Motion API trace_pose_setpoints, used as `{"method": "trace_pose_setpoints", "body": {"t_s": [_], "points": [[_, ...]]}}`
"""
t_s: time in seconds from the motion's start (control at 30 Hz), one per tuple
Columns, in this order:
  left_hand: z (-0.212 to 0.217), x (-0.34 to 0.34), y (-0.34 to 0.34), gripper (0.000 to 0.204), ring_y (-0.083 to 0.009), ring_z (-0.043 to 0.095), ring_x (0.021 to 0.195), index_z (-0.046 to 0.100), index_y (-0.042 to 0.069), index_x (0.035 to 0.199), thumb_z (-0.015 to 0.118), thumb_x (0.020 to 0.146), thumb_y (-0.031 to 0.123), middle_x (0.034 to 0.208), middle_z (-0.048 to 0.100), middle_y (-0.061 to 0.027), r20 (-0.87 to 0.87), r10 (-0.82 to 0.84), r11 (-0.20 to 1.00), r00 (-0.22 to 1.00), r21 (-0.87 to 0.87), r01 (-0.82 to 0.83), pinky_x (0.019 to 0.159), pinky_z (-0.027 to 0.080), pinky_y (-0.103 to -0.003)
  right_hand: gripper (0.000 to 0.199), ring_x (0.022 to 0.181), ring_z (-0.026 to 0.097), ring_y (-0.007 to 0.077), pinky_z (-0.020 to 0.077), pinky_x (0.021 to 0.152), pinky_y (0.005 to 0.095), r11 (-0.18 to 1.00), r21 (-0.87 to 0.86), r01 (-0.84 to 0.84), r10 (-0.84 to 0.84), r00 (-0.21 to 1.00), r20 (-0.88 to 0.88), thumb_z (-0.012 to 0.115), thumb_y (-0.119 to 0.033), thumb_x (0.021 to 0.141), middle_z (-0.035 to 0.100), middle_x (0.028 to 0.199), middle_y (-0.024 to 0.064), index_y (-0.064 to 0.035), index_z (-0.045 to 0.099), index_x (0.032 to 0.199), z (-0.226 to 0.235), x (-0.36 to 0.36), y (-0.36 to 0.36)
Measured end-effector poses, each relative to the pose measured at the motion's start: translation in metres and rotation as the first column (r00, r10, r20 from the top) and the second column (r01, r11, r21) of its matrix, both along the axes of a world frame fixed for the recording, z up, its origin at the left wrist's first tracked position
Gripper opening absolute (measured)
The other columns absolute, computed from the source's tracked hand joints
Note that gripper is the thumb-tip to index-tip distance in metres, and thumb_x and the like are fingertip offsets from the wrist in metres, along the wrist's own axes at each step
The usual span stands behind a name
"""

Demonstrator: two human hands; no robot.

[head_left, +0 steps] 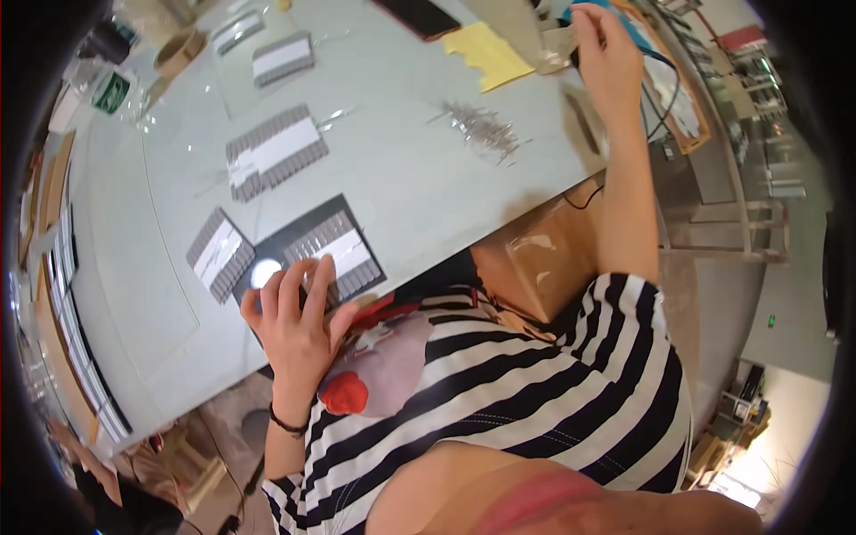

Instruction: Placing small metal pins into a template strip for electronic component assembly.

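My left hand [299, 325] rests with fingers apart over the near edge of a black square board [361, 223], fingertips at a row of thin grey pieces with a white strip across it [343, 254]. A similar grey bundle with a white band [220, 254] lies left of the board, and a larger one [278, 152] lies beyond it. Out at the far right, my right hand [611, 71] has its fingers bent together beside a blue item [615, 16]. What they hold is too small to make out. Between the hands lies a loose pile of thin, shiny metallic pieces [481, 132].
Yellow paper with a ragged edge [490, 55] and a dark flat object [419, 16] lie at the back. A tape roll [180, 52] and a clear bottle [107, 89] stand far left. A cardboard box [539, 254] sits below the table's edge. Another person's arm [85, 455] shows lower left.
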State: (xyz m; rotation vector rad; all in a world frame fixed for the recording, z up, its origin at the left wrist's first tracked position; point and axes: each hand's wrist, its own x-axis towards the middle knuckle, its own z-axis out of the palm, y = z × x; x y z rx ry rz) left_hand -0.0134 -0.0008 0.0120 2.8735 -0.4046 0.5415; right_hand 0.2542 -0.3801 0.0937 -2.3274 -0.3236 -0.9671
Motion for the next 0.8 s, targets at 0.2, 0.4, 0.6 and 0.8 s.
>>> {"method": "trace_pose_setpoints", "body": {"t_s": [0.2, 0.4, 0.6, 0.8], "points": [[0.002, 0.001, -0.001, 0.048, -0.0282, 0.055, 0.115, 0.070, 0.012, 0.128, 0.072, 0.090, 0.041, 0.126, 0.062, -0.0040, -0.006, -0.021, 1.000, 1.000, -0.007, 0.021, 0.103, 0.031, -0.048, 0.028, 0.088, 0.068, 0.0182, 0.0517, 0.081, 0.0324, 0.914, -0.384, -0.130, -0.026, 0.926, -0.375, 0.066, -0.027, 0.100, 0.076, 0.098, 0.0075, -0.0031, 0.074, 0.113, 0.002, 0.103, -0.115], [0.000, 0.006, -0.003, 0.045, -0.0282, 0.055, 0.116, 0.071, 0.012, 0.126, 0.075, 0.087, 0.034, 0.126, 0.062, -0.0047, -0.011, -0.017, 1.000, 1.000, -0.011, 0.017, 0.103, 0.033, -0.048, 0.027, 0.084, 0.067, 0.0112, 0.0516, 0.073, 0.0262, 0.949, -0.235, -0.210, 0.043, 0.825, -0.563, 0.071, -0.028, 0.096, 0.075, 0.090, 0.0031, -0.0035, 0.078, 0.104, 0.003, 0.123, -0.123], [-0.001, 0.007, -0.002, 0.046, -0.0282, 0.055, 0.113, 0.072, 0.013, 0.123, 0.077, 0.087, 0.040, 0.122, 0.063, -0.0032, 0.012, -0.001, 1.000, 1.000, -0.013, 0.001, 0.102, 0.033, -0.050, 0.026, 0.064, 0.063, 0.0246, 0.0496, 0.063, 0.0392, 0.982, -0.057, 0.181, -0.170, 0.704, -0.690, 0.080, -0.023, 0.083, 0.071, 0.073, 0.0068, -0.0018, 0.072, 0.072, 0.035, 0.102, -0.086], [-0.001, 0.006, -0.003, 0.046, -0.0283, 0.055, 0.113, 0.072, 0.012, 0.123, 0.077, 0.086, 0.039, 0.122, 0.063, -0.0033, 0.020, -0.002, 1.000, 1.000, -0.019, 0.002, 0.102, 0.033, -0.050, 0.018, 0.070, 0.059, 0.0008, 0.0407, 0.057, 0.0184, 0.978, 0.085, 0.189, -0.041, 0.578, -0.815, 0.073, -0.025, 0.096, 0.068, 0.077, -0.0022, -0.0078, 0.077, 0.090, 0.013, 0.088, -0.106]]}}
